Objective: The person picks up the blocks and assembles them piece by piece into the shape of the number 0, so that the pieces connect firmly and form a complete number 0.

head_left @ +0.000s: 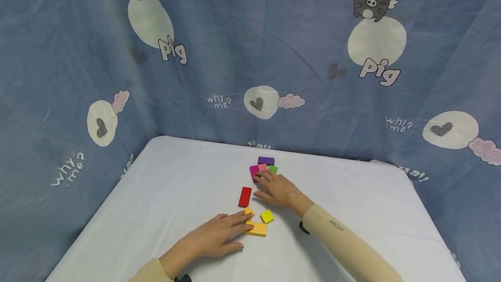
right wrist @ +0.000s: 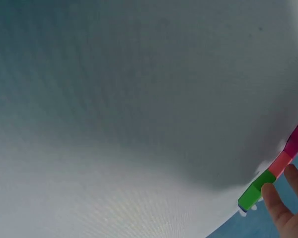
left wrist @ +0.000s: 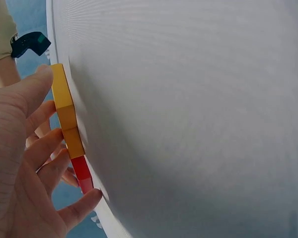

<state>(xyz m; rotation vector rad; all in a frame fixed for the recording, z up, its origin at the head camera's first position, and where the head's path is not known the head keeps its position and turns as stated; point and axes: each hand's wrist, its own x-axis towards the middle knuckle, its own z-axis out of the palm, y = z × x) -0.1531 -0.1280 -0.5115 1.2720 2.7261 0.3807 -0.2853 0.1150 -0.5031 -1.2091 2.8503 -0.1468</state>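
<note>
My left hand (head_left: pixel 217 236) reaches in from the lower left, fingers spread and fairly straight. Its fingertips touch or hover over a long orange block (head_left: pixel 260 229) and a smaller orange block (head_left: pixel 248 210); the left wrist view shows the orange block (left wrist: pixel 63 96) beside the thumb. My right hand (head_left: pixel 279 189) is farther back, fingers extended over a magenta block (head_left: pixel 253 170), a pink block (head_left: pixel 262 167) and a green block (head_left: pixel 273 169). In the right wrist view a fingertip meets the green block (right wrist: pixel 257 191). A red block (head_left: pixel 245 196) lies between the hands.
A yellow block (head_left: pixel 267 216) sits right of the orange ones. Behind the pink block is a purple block (head_left: pixel 266 160). The white-covered table (head_left: pixel 352 212) ends at a blue patterned curtain (head_left: pixel 313 47).
</note>
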